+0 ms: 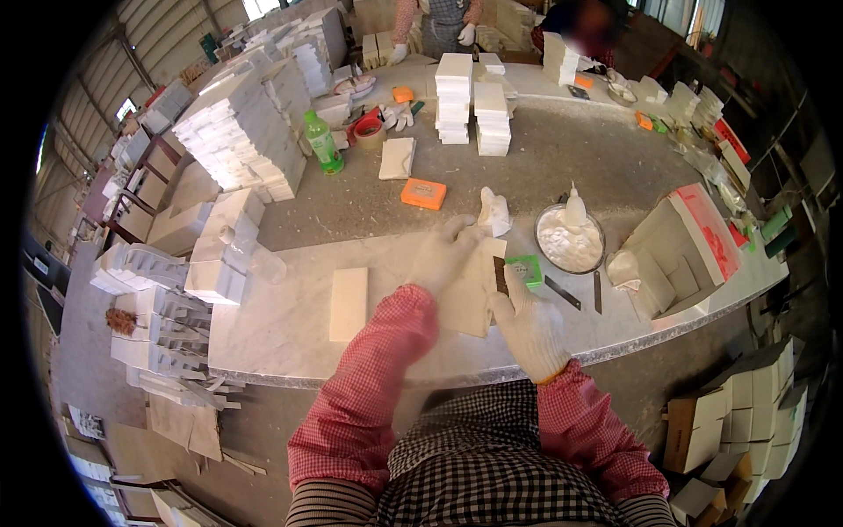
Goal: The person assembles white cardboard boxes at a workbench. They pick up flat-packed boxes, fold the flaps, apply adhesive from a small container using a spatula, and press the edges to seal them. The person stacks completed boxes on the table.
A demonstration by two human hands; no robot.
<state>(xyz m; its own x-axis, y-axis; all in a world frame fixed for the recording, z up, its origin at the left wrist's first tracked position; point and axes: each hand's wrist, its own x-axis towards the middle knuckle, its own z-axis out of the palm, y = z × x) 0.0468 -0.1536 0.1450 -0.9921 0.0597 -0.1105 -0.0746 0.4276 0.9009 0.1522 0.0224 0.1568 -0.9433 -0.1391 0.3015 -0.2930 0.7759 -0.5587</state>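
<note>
My right hand (532,332), in a white knit glove, is closed on a dark flat scraper blade (500,275). The blade stands at the right edge of a pale flat tile (470,303) on the marble worktop. Over that tile's left part is my left hand (442,256), also gloved and blurred by motion, its fingers stretched apart. Whether it touches the tile I cannot tell. To its left lies a white rectangular tile (349,304). A green block (525,270) sits just beyond my right hand, and a crumpled white cloth (494,212) lies past my left fingers.
Right of my hands stand a bowl of white paste (569,248) with a squeeze bottle (575,209), two metal strips (562,292) and an open carton (689,237). Farther off are an orange block (423,194), a green bottle (323,145) and tile stacks (454,97). People work across the table.
</note>
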